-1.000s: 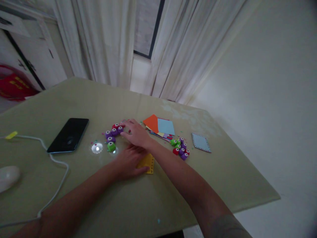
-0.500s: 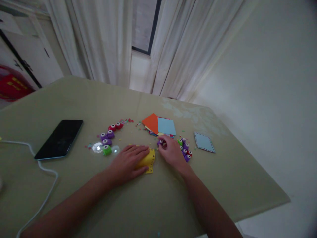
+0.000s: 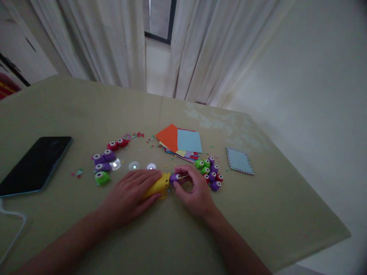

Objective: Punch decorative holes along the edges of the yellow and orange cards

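As my left hand [image 3: 133, 190] grips the arched yellow paper sheet [image 3: 157, 186], my right hand [image 3: 177, 177] pinches a purple plastic punch [image 3: 174, 178] at its already-holed right edge; covered edges I can't judge. Right of the sheet, a pale-blue paper square [image 3: 240, 160] looks finished.

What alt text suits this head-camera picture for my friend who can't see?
A person's left hand holds a bent yellow card, its edge punched with holes, while the right hand holds a purple googly-eyed paper punch at that edge. More punches lie to both sides, with coloured paper squares beyond and a tablet at far left.
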{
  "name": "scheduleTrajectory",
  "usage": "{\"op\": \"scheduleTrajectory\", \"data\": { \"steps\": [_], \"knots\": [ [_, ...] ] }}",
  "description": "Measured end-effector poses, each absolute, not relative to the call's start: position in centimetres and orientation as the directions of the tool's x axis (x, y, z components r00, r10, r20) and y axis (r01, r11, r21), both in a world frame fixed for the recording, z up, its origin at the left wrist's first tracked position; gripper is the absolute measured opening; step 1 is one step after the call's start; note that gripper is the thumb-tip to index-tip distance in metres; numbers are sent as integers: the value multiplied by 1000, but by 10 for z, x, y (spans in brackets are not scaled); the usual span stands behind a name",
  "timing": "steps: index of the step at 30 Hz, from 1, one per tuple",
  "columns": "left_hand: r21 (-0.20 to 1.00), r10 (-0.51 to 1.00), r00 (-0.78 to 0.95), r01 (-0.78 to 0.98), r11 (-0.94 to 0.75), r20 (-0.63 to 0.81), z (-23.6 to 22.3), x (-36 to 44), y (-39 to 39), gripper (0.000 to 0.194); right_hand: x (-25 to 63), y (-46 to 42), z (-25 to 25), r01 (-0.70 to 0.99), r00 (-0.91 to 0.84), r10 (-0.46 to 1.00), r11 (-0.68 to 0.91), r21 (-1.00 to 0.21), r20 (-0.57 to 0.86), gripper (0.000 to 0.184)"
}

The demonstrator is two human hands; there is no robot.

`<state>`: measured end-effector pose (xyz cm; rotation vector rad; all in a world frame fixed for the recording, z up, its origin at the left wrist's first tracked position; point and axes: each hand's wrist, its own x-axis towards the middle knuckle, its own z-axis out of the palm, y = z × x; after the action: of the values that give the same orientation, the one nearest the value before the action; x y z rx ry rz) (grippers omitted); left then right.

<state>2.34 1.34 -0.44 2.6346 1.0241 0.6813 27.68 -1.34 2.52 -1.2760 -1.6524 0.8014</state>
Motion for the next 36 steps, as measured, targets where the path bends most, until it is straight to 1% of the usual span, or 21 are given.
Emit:
{"op": "scheduleTrajectory", "data": {
  "steps": [6, 13, 20, 27, 32, 36],
  "knots": [
    [354, 671, 660, 571, -740, 337, 1, 23, 12, 49, 275, -16, 29, 383, -95, 975, 224, -896, 203, 34],
    [323, 660, 682, 577, -750, 316, 2, 21, 11, 53, 275, -14, 25, 371, -67, 977, 214, -904, 204, 30],
    [314, 635, 711, 554, -771, 302, 0, 19, 11, 58, 276, -12, 27, 404, -136, 968, 248, -881, 210, 27],
    [277, 612, 739, 548, -789, 283, -2, 18, 12, 62, 277, -10, 27, 460, -189, 961, 266, -847, 200, 26],
    [288, 616, 743, 549, -785, 262, 0, 18, 12, 57, 278, -9, 27, 451, -219, 961, 256, -855, 172, 24],
    [275, 623, 733, 561, -781, 274, -1, 19, 11, 55, 281, -8, 27, 453, -251, 953, 272, -849, 172, 27]
  ]
}}
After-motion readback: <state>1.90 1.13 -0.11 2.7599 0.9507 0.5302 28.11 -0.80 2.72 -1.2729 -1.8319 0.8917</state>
